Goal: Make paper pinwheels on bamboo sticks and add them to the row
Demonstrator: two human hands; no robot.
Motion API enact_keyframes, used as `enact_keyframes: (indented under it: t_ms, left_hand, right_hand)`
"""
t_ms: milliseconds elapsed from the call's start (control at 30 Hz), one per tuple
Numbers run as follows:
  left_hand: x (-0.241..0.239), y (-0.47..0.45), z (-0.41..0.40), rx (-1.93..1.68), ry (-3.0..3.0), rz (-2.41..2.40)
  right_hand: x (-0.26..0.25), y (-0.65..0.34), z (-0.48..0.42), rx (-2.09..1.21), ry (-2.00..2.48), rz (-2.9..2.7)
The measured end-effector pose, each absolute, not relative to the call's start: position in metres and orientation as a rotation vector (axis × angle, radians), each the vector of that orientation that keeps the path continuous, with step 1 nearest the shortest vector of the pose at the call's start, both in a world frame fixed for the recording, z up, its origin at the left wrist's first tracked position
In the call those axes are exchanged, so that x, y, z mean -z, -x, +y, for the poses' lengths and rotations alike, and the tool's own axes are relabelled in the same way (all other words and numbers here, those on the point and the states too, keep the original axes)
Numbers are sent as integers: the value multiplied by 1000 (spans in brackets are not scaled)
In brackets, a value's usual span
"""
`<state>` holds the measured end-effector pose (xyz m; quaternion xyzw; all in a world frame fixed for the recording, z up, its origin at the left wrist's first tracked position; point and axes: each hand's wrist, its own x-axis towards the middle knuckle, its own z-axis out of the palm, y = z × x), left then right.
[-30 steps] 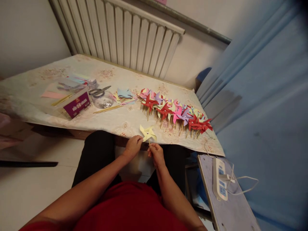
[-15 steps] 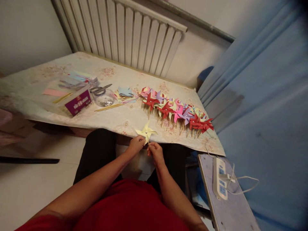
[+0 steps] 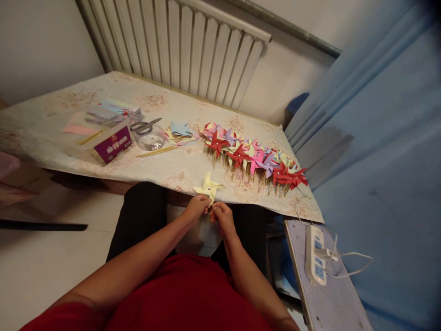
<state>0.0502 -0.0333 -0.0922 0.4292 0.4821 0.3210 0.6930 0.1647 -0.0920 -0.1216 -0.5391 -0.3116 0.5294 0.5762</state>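
Observation:
A pale yellow paper pinwheel (image 3: 209, 188) with a small shiny pin at its centre is held at the table's front edge. Just below its blades, my left hand (image 3: 199, 206) is closed, fingers pinched together at the stick. Close beside it on the right, my right hand (image 3: 223, 216) also pinches the stick, which is mostly hidden by the fingers. Beyond them stand rows of finished pinwheels (image 3: 237, 156) in red, pink, purple and yellow on thin sticks.
On the table (image 3: 161, 177), to the left, are a clear box with a purple label (image 3: 113, 146), scissors (image 3: 146, 126), a round dish of small pins (image 3: 151, 141), wooden sticks (image 3: 156, 152) and cut paper squares (image 3: 181, 131). A power strip (image 3: 315, 255) lies on a board at right.
My left hand has shifted slightly right and down along the stick, closer to my right hand. The yellow pinwheel stays in nearly the same place.

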Motion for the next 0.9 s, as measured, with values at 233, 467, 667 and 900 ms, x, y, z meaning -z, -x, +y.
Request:
enact_keyframes:
  t_ms: [233,467,667,900]
  left_hand:
    - [93,-46,-35,-729,-1011,1055]
    - [97,-25,-24,-855,-1054,1196]
    - [94,-12,-10,-964,-1370,1304]
    - [87,-13,0,-942,-1862,1290]
  right_hand:
    - [123,-166,-92,-1221,1256,-713]
    - [128,-169,-89,-1176,1258,-679]
    - [130,-170,-89,-1177,1247,-660]
    - [128,-170,-90,-1192,1235,-662]
